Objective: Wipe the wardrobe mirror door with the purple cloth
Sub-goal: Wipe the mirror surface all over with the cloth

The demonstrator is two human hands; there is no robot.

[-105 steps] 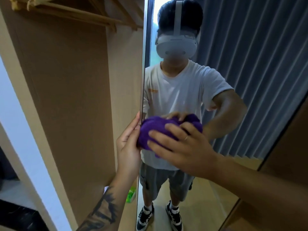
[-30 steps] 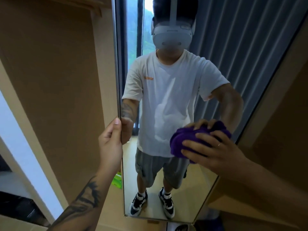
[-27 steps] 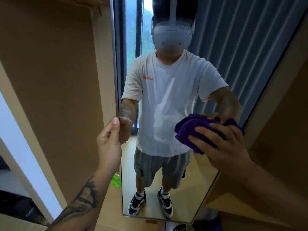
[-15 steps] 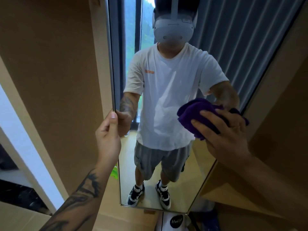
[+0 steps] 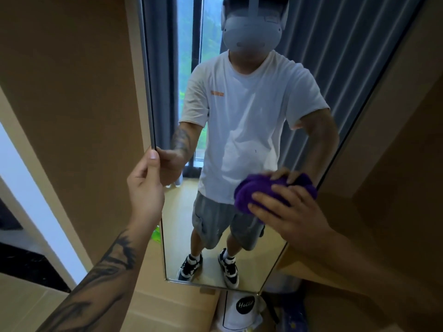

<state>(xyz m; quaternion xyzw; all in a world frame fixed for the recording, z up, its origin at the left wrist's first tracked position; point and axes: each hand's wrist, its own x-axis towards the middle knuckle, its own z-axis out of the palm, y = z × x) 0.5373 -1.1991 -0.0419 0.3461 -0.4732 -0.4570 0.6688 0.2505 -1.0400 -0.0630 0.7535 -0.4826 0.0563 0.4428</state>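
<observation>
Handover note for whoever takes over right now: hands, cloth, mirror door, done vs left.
Left hand: grips the free left edge of the mirror door, steadying it.
Right hand: fingers spread over the bunched purple cloth, pressing it on the glass near the door's right edge, about mid-height.
Done: cannot tell which areas are already wiped; no clear streaks or wet patches show.
Left: judging by the cloth's position, the lower glass and the top probably need passes; keep the left-hand hold so the door stays put.
</observation>
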